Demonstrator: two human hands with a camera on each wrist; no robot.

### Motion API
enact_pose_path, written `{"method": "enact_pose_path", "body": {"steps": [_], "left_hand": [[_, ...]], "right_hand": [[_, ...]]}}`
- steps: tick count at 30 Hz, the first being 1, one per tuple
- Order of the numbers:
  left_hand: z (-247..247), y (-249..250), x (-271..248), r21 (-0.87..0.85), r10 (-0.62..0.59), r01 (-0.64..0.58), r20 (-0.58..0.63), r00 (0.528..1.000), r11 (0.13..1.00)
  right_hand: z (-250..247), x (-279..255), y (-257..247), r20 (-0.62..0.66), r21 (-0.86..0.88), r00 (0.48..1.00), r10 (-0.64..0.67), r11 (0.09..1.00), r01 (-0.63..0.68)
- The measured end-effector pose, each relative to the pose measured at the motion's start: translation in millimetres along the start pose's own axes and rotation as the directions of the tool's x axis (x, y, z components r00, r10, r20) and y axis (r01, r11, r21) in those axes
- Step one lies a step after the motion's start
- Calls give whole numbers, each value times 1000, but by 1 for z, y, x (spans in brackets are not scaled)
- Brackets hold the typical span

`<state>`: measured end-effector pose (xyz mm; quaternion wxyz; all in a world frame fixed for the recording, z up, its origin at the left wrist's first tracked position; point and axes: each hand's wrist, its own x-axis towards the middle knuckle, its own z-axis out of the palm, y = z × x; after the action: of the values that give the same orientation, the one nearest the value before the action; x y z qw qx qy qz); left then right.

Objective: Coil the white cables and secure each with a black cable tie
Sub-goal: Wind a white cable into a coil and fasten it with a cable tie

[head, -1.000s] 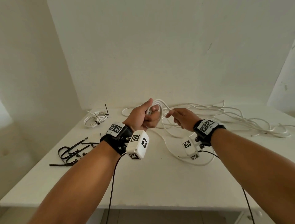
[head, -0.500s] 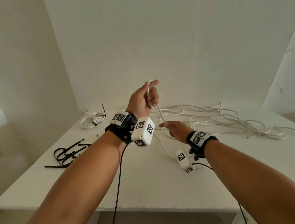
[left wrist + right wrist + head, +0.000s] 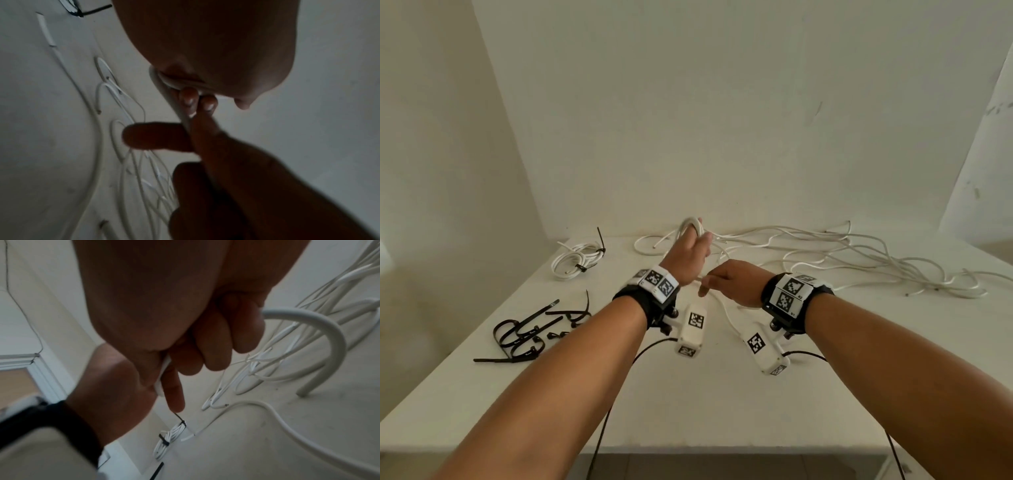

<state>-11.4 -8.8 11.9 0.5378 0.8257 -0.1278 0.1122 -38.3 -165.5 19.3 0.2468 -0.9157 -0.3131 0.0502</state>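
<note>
My left hand (image 3: pixel 693 245) is held above the back of the white table (image 3: pixel 709 394), its fingers curled round a loop of white cable (image 3: pixel 689 223). The left wrist view shows the same cable (image 3: pixel 162 82) under the curled fingertips. Close below the left wrist, my right hand (image 3: pixel 707 282) pinches the same cable; in the right wrist view the cable (image 3: pixel 164 373) sits between thumb and fingers, and its free part arcs away to the right. Loose white cables (image 3: pixel 859 260) sprawl over the back right. Black cable ties (image 3: pixel 527 334) lie in a pile at the left.
A coiled white cable bound with black ties (image 3: pixel 577 258) lies at the back left, also in the right wrist view as the tied coil (image 3: pixel 170 437). Walls close the table in behind and on the left. The wrist cameras' black leads hang over the front edge.
My left hand rose with the cable, then came back down toward the back of the table with a loop round it. My right hand slid along the cable up to the left wrist.
</note>
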Motion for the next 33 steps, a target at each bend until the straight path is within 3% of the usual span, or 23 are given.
{"method": "enact_pose_path", "body": {"steps": [5, 8, 13, 16, 19, 23, 27, 33], "left_hand": [[1, -2, -9, 252, -69, 28, 154, 986, 967], [2, -4, -13, 126, -94, 64, 247, 964, 990], [-3, -13, -17, 100, -104, 77, 302, 948, 992], [-7, -10, -19, 47, -87, 76, 312, 946, 996], [-9, -5, -24, -70, -120, 149, 312, 942, 986], [-16, 1, -30, -212, -145, 216, 309, 940, 953], [-17, 10, -31, -459, -99, 277, 375, 922, 844], [-7, 23, -25, -764, 73, 225, 334, 940, 605]], "right_hand": [[-5, 5, -3, -20, -73, 999, -43, 996, 42], [-20, 6, 5, -124, -12, 991, -47, 999, 45], [-38, 8, 16, -202, 53, 979, -13, 998, 24], [-46, 7, 23, -228, 66, 974, -13, 997, 29], [-49, 7, 31, -275, 74, 962, 1, 997, 20], [-53, 6, 42, -316, 215, 945, 81, 977, -12], [-40, 5, 48, -317, 336, 942, 115, 942, -2], [-12, 10, 32, -364, 286, 928, 76, 958, 34]]}}
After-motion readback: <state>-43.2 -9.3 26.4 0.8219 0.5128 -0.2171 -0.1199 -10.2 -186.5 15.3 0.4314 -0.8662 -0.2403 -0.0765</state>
